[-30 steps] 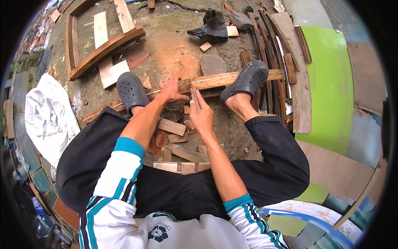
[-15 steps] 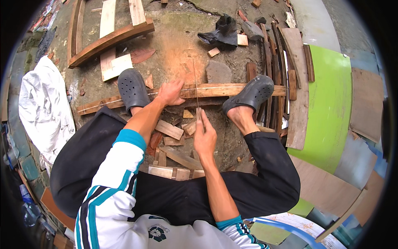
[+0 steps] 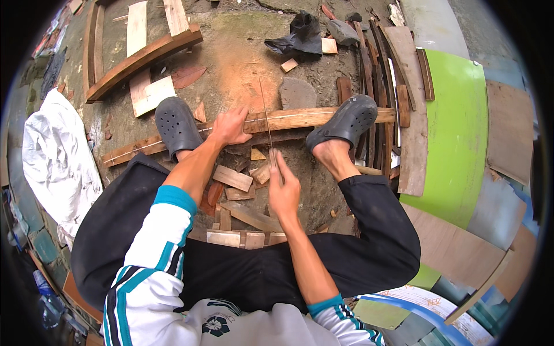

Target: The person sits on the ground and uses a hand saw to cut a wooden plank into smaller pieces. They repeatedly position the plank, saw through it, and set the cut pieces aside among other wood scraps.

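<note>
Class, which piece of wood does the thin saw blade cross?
The long beam under both grey clogs; unlike the other pieces, it has the left hand on it.

Lighting: bright, even, diffuse daylight; source direction cannot be told. Shadows soft, the darker ones beneath the wooden beam point(image 3: 300, 118). White cloth point(image 3: 60, 164) nearly washed out in places; black trousers point(image 3: 254, 274) dark, folds weakly resolved. Focus: left hand point(image 3: 229, 127) fairly crisp; right hand point(image 3: 284, 193) slightly motion-smeared. Optics: strong fisheye bowing outward; clutter at far left point(image 3: 49, 311) stretched and soft; corners fall to black.
</note>
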A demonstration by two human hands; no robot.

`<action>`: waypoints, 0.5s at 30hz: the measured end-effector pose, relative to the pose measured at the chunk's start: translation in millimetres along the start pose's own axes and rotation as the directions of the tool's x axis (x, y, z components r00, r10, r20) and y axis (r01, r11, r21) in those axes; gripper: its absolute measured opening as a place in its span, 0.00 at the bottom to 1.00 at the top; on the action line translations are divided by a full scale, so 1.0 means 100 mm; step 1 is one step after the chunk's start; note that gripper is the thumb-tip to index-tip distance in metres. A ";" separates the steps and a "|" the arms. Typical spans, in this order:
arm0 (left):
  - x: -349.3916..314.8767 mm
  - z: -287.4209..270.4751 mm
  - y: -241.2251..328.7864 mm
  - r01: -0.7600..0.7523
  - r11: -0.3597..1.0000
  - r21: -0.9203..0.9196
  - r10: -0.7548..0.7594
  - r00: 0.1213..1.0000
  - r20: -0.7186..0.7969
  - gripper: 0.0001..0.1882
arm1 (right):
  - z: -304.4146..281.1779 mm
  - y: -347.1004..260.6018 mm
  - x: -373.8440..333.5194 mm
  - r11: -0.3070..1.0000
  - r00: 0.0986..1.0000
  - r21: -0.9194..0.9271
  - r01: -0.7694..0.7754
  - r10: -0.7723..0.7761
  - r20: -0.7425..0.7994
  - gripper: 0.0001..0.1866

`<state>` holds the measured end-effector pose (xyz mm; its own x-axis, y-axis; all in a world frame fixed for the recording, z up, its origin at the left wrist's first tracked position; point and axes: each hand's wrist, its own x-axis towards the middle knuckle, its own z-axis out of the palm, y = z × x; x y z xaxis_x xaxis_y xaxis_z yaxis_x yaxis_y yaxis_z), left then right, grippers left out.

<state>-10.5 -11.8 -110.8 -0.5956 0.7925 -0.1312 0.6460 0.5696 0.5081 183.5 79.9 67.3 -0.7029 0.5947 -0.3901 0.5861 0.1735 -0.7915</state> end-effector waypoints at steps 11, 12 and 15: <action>0.07 0.01 0.10 -0.023 1.000 0.007 0.022 0.999 0.047 0.35 | 0.30 0.19 0.38 0.997 0.997 0.080 0.014 -0.008 -0.076 0.23; 0.07 0.01 0.12 -0.032 0.999 0.013 0.031 0.998 0.054 0.35 | 0.28 0.17 0.37 0.998 0.997 0.068 -0.012 0.017 -0.074 0.23; 0.02 -0.01 0.04 0.002 1.000 0.007 -0.003 0.998 0.066 0.34 | -0.08 0.12 -0.23 0.999 1.000 0.047 -0.012 0.012 0.002 0.23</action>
<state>-9.9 -8.0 -108.0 -0.5645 0.8037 -0.1883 0.6483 0.5728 0.5016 209.7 74.5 70.3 -0.6966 0.5953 -0.4004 0.5750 0.1295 -0.8079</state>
